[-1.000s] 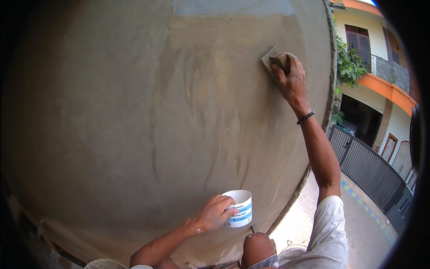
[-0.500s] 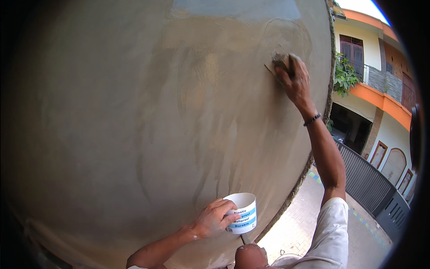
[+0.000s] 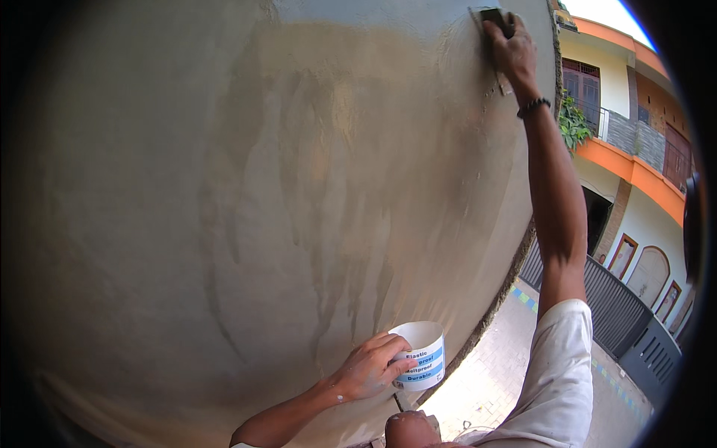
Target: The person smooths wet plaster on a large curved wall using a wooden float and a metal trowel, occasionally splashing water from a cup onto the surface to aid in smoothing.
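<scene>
Up near the top right of the grey-brown plastered wall (image 3: 149,187), my right hand (image 3: 515,56) is closed around the dark handle of a plastering trowel (image 3: 494,16). Its thin blade, seen nearly edge-on, lies against or very close to the wall; I cannot tell which. Low in the picture, my left hand (image 3: 373,366) grips a white tub (image 3: 432,377) with blue bands by its near-left side, fingers over the rim. The tub is tilted a little, and its contents are hidden. Wet streaks and drips run down the wall's middle.
The wall ends at a rough right edge (image 3: 499,306). Beyond it lie a paved street (image 3: 515,336), a dark grey gate (image 3: 616,306), a leafy plant (image 3: 573,123) and a house with orange trim (image 3: 635,168). A rounded brown shape (image 3: 411,431) shows at the bottom.
My right hand has moved up and slightly right with the trowel, the arm now stretched further. My left hand and the tub have shifted slightly right in the picture.
</scene>
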Tool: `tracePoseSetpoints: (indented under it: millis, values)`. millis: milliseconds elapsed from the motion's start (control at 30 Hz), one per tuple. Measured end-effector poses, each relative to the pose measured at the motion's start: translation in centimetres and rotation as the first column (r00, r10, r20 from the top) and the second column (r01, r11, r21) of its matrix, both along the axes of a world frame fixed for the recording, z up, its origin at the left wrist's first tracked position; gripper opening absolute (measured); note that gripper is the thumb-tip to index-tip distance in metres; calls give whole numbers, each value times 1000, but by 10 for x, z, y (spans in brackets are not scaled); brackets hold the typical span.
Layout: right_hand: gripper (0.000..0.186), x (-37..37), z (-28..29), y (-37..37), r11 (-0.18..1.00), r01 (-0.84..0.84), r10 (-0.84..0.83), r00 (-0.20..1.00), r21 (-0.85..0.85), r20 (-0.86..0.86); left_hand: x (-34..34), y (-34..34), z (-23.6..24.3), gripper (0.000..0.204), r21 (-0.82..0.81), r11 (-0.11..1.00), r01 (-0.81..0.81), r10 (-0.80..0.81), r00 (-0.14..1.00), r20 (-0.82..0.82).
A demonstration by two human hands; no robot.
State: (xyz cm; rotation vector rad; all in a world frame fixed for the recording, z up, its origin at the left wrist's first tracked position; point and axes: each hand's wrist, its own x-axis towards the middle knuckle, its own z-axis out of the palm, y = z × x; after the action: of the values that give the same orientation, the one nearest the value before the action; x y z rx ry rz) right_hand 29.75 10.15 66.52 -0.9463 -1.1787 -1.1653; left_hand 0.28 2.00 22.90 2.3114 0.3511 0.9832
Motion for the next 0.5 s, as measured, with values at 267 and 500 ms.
tracePoseSetpoints:
  millis: [267,500]
  values:
    - [58,-7,-130,22,951,-242,276,945,-193,174,-6,10,-8,24,-19,1000,21,-19,996,90]
    - [60,27,38,16,998,61,-62,996,-28,-64,8,9,-11,24,38,997,64,-70,983,169]
